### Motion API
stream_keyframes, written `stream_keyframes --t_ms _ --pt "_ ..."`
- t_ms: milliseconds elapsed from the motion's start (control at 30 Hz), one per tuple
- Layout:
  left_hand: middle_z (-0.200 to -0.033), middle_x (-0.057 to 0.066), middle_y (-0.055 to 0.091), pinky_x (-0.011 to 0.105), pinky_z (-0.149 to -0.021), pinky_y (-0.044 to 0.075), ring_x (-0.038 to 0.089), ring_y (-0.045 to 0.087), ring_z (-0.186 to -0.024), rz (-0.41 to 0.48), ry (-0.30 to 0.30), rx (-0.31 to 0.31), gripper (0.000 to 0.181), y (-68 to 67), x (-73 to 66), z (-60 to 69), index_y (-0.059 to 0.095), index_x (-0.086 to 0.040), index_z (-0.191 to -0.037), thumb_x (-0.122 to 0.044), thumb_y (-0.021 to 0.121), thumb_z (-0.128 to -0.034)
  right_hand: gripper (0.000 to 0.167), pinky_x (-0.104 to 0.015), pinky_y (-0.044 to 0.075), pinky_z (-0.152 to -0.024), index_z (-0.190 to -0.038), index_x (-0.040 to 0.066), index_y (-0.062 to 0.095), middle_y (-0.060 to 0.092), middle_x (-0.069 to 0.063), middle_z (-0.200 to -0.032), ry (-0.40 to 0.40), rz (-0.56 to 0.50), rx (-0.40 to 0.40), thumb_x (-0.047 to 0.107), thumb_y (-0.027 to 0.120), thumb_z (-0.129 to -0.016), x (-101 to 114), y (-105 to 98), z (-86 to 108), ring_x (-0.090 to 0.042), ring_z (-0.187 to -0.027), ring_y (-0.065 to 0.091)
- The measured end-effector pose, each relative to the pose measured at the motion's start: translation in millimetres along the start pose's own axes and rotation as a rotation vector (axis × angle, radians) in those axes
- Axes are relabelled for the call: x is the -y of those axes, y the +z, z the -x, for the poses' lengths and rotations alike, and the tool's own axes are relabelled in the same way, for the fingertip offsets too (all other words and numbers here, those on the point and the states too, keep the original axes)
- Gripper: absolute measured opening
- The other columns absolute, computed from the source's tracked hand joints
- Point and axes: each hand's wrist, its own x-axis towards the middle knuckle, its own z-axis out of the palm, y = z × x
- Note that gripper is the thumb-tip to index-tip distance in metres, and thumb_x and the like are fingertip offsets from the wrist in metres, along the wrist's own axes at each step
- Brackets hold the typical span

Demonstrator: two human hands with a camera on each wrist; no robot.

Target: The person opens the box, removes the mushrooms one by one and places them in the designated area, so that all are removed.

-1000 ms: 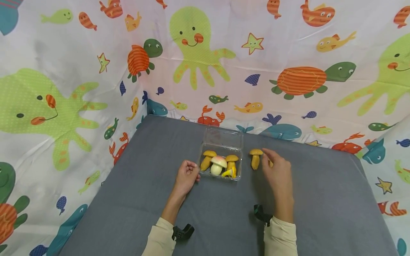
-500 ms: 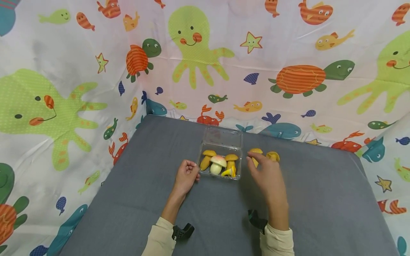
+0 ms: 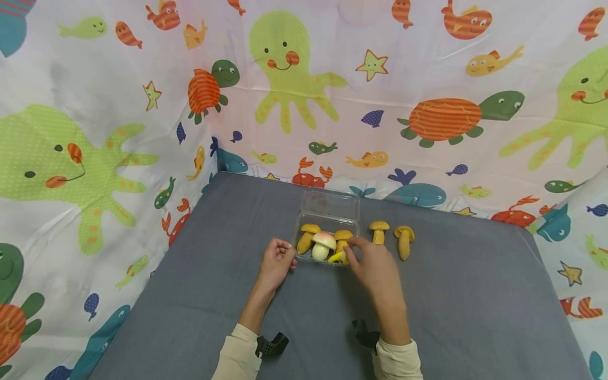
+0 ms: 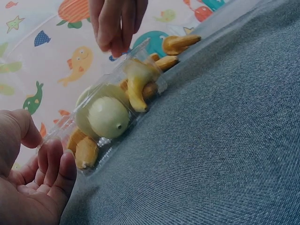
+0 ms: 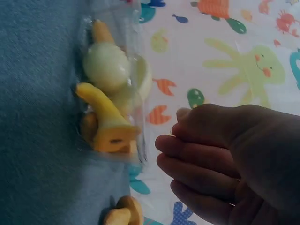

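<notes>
My left hand [image 3: 277,266] pinches the left edge of a clear plastic clamshell box [image 3: 331,205], whose lid is folded back. In the box lie a pale toy mushroom [image 3: 323,246] with a pinkish cap, two brown toy mushrooms, one on the left [image 3: 306,239] and one on the right [image 3: 342,235], and a yellow toy mushroom [image 4: 137,91]. Over the box's right end hovers my right hand [image 3: 379,269], holding nothing; the right wrist view shows its fingers [image 5: 197,159] extended and apart from the box.
Two more brown toy mushrooms lie on the grey cloth right of the box, one nearer [image 3: 378,231] and one farther right [image 3: 404,243]. A printed sea-animal curtain [image 3: 304,79] stands behind and along both sides of the table [image 3: 228,221].
My right hand has moved left, from the outer loose mushroom past the nearer one to the box's right end. Both loose mushrooms stay in place. My left hand keeps its place on the box.
</notes>
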Motion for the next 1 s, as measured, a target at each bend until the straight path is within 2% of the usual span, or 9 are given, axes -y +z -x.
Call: stream_keyframes --t_ms 100,233,333,433,733,1000 --pt "-0.086 0.006 0.060 0.024 -0.064 0.060 0.022 0.066 -0.074 0.008 0.003 0.002 0.014 0.5 0.7 0.4 0.054 0.000 -0.110 0.000 0.062 -0.0979 0.026 -0.034 0.037 -0.043 -0.119 0.009 0.078 0.072 -0.007 -0.071 -0.002 0.032 -0.011 0.025 0.078 -0.097 2.2 5.8 0.3 -0.014 -0.045 0.042" --pt "-0.085 0.006 0.059 0.023 -0.063 0.060 0.020 0.066 -0.072 0.014 0.011 0.001 0.014 0.5 0.8 0.7 0.054 0.000 -0.109 0.000 0.062 -0.0978 0.023 -0.037 0.044 -0.042 -0.114 0.010 0.079 0.074 -0.008 -0.075 -0.006 0.065 -0.027 0.023 0.080 -0.096 7.1 10.6 0.3 -0.016 -0.047 0.052" --pt "-0.086 0.006 0.059 0.023 -0.063 0.060 0.018 0.065 -0.072 0.015 0.012 0.002 0.014 0.7 0.4 0.7 0.053 0.000 -0.109 0.000 0.061 -0.0976 0.023 -0.045 0.053 -0.048 -0.113 0.009 0.079 0.077 -0.010 -0.082 0.005 0.081 -0.033 0.022 0.081 -0.094 10.1 13.3 0.6 -0.026 -0.056 0.065" --pt "-0.087 0.006 0.059 0.024 -0.063 0.060 0.018 0.065 -0.073 0.014 0.010 0.002 0.015 0.9 0.1 0.9 0.053 0.000 -0.109 0.000 0.061 -0.0974 0.023 -0.052 0.058 -0.057 -0.114 0.010 0.079 0.079 -0.012 -0.091 0.023 0.081 -0.041 0.019 0.083 -0.093 12.0 16.8 1.5 -0.034 -0.067 0.072" --pt "-0.085 0.007 0.060 0.024 -0.063 0.060 0.023 0.066 -0.074 0.000 0.007 -0.003 0.014 0.4 -0.5 1.5 0.054 0.001 -0.110 0.000 0.061 -0.0981 0.029 -0.050 0.058 -0.056 -0.118 0.012 0.079 0.079 -0.009 -0.091 0.017 0.050 -0.045 0.011 0.085 -0.089 12.2 28.3 -0.4 -0.032 -0.070 0.072" --pt "-0.085 0.007 0.060 0.024 -0.061 0.060 0.022 0.066 -0.073 0.019 0.015 -0.009 0.014 0.8 1.0 1.0 0.053 0.002 -0.109 0.003 0.060 -0.0963 0.033 -0.047 0.059 -0.060 -0.118 0.012 0.079 0.079 -0.008 -0.093 0.008 0.017 -0.035 0.014 0.088 -0.087 9.9 32.5 -3.7 -0.028 -0.071 0.072"
